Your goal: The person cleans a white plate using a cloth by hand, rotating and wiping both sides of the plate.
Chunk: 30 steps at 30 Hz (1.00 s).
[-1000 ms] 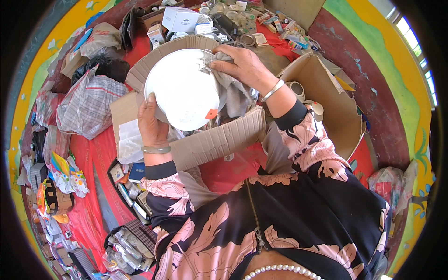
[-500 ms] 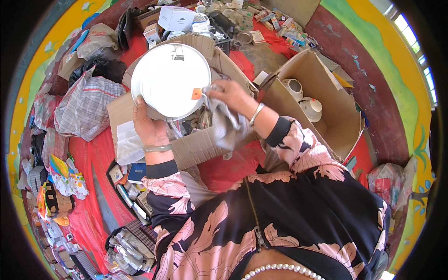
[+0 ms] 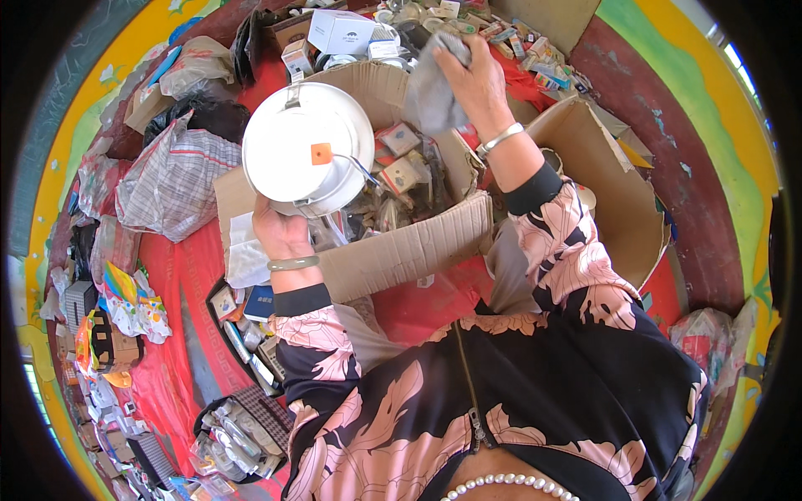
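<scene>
My left hand (image 3: pixel 282 234) grips the lower edge of a round white recessed downlight (image 3: pixel 288 179), holding it up over an open cardboard box (image 3: pixel 409 249). The downlight's white back faces me, with an orange square sticker, metal spring clips at the rim and a short wire hanging on the right. Raised at the far right of that box, my right hand (image 3: pixel 483 88) is closed on a crumpled grey cloth (image 3: pixel 436 90), apart from the downlight. Inside the box lie small square packets (image 3: pixel 401 177) and bagged parts.
At the right stands another open cardboard box (image 3: pixel 639 225), white fittings partly hidden inside behind my arm. A plaid bag (image 3: pixel 180 179) is at the left. Small boxes (image 3: pixel 342 32) and loose goods crowd the back. Trays of small items (image 3: pixel 238 438) sit at lower left on red sheeting (image 3: pixel 171 367).
My right hand with the cloth has moved up and away from the downlight. The downlight has turned, its clip and sticker shifting to the left, and its wire now hangs free.
</scene>
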Each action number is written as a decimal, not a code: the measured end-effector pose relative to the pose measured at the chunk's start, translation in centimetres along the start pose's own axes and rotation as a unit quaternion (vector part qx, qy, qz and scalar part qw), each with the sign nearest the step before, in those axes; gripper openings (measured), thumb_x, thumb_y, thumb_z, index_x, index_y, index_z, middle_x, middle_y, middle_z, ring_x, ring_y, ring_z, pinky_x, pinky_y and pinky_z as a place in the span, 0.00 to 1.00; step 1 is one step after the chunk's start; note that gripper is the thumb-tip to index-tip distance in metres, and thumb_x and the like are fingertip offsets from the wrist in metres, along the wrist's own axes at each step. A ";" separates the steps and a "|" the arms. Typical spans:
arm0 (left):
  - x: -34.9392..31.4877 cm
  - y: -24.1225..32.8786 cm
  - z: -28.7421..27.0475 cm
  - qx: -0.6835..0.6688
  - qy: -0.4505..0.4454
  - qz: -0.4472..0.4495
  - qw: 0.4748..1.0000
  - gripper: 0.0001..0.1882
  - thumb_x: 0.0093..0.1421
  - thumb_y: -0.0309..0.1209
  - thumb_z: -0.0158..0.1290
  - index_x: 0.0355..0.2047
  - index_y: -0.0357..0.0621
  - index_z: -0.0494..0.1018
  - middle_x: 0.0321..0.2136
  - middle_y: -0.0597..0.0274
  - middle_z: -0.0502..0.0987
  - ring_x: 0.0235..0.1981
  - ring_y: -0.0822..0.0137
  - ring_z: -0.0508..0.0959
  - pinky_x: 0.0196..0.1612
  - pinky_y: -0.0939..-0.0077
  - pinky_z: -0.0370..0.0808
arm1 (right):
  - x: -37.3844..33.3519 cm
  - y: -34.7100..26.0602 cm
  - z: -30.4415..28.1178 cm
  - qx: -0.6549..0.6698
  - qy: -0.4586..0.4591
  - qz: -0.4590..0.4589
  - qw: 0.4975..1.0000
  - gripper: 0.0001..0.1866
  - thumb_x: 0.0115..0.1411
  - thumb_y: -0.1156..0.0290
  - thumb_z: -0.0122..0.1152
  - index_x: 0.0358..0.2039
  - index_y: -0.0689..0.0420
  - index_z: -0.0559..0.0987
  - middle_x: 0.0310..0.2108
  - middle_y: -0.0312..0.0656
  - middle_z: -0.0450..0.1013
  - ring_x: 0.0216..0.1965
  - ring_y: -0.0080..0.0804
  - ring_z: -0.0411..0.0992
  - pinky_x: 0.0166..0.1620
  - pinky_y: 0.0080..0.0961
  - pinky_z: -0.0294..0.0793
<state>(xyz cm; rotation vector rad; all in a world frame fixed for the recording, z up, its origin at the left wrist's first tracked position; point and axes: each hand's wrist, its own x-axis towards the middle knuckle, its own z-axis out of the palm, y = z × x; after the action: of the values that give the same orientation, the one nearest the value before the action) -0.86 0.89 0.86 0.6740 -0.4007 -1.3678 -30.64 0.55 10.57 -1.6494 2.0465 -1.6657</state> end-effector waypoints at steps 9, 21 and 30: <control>-0.5 -1.3 0.8 -0.006 -0.088 0.011 0.996 0.20 0.64 0.33 0.45 0.52 0.32 0.64 0.49 0.52 0.70 0.49 0.60 0.72 0.53 0.64 0.69 | -4.0 -6.8 6.4 0.154 -0.061 -0.233 0.958 0.17 0.51 0.65 0.61 0.39 0.59 0.73 0.34 0.49 0.70 0.41 0.48 0.67 0.46 0.39 0.65; -1.0 0.0 0.1 -0.028 -0.076 0.061 0.995 0.22 0.63 0.34 0.48 0.52 0.31 0.63 0.49 0.52 0.71 0.50 0.60 0.72 0.53 0.63 0.69 | -2.0 4.5 1.4 0.104 -0.568 -0.243 0.780 0.20 0.48 0.78 0.53 0.44 0.54 0.77 0.43 0.42 0.73 0.43 0.38 0.72 0.47 0.28 0.70; -2.5 0.6 2.3 0.077 -0.079 0.143 0.983 0.17 0.63 0.32 0.48 0.47 0.31 0.69 0.41 0.57 0.75 0.41 0.67 0.76 0.44 0.73 0.73 | 1.4 -3.1 0.0 -0.021 -0.125 -0.284 0.950 0.13 0.47 0.72 0.57 0.37 0.55 0.78 0.35 0.45 0.73 0.39 0.43 0.72 0.43 0.33 0.71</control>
<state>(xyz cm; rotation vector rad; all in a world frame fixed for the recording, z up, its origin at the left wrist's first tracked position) -2.30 2.86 3.21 0.6086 -0.7096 -1.1259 -29.12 -0.01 13.60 -2.4872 1.5873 -1.4201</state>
